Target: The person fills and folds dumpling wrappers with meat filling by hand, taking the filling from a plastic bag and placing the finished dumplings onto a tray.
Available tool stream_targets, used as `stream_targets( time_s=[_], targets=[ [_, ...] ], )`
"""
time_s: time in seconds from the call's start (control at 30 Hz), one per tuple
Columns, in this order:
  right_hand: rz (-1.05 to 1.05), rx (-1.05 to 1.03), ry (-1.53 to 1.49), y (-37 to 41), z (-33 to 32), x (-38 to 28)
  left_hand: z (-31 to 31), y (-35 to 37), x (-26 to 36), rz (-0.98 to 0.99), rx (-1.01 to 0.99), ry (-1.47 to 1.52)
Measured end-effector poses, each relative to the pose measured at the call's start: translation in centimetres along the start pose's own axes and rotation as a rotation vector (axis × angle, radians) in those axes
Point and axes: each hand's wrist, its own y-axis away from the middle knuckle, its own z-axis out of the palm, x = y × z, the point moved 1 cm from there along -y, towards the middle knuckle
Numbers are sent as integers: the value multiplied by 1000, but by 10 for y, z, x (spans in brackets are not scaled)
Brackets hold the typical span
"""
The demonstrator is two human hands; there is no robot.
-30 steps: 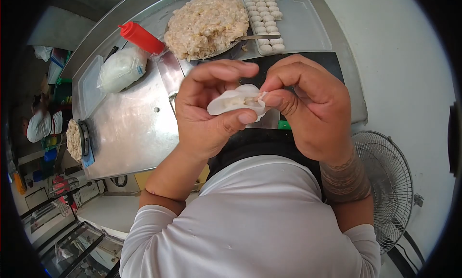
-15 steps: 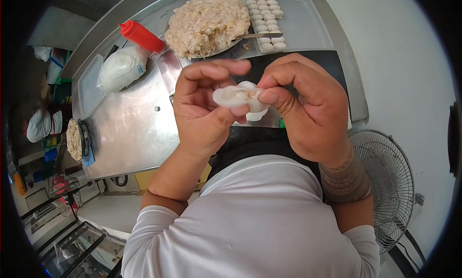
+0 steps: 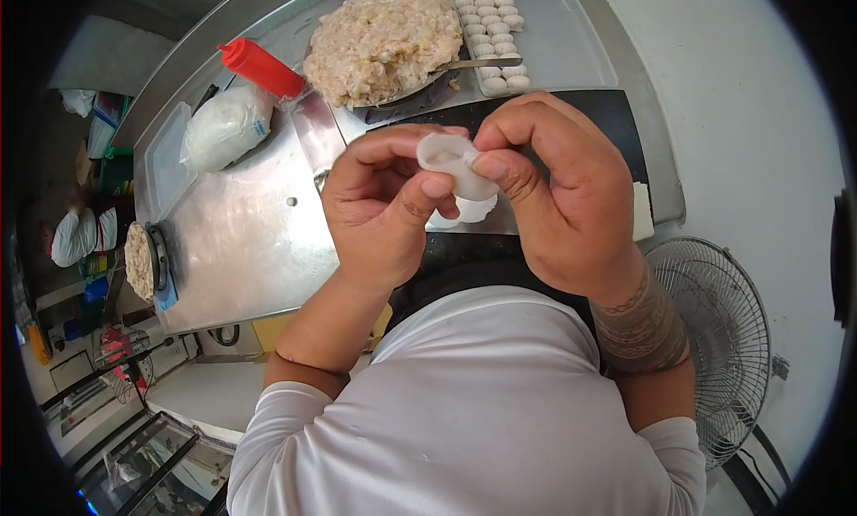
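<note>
Between my hands is a half-folded dumpling (image 3: 460,165), its thin white wrapper still gaping on the left side. My left hand (image 3: 384,195) pinches the open side between thumb and fingers. With thumb and forefinger, my right hand (image 3: 558,177) presses the wrapper's edge together at the right end. White wrappers (image 3: 473,212) lie just below, partly hidden by the dumpling and fingers. Beyond my hands a large mound of pale minced filling (image 3: 384,43) rests on a dark dish, with a flat metal spatula (image 3: 482,63) stuck in its right side.
A clear tray (image 3: 567,34) holding rows of finished dumplings (image 3: 489,34) stands at the back right. A red squeeze bottle (image 3: 261,68) and a white plastic bag (image 3: 227,128) lie on the steel table (image 3: 241,248). To the right stands a fan (image 3: 710,337); another person (image 3: 76,235) is far left.
The dumpling has turned, so its open side now tilts up toward me. My left fingers have closed in around it, and my right hand has shifted slightly left.
</note>
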Motion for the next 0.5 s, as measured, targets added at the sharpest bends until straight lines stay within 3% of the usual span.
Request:
stream_targets(
  time_s=[0.13,0.3,0.5],
  targets=[
    [-30,47,-50,1,3,4,-6,3,3,-72,-103,-86],
    [65,51,-90,1,2,6,-1,-6,-3,123,-133,-227],
    [-35,51,6,1,-1,10,-5,1,-3,13,-116,-192]
  ],
)
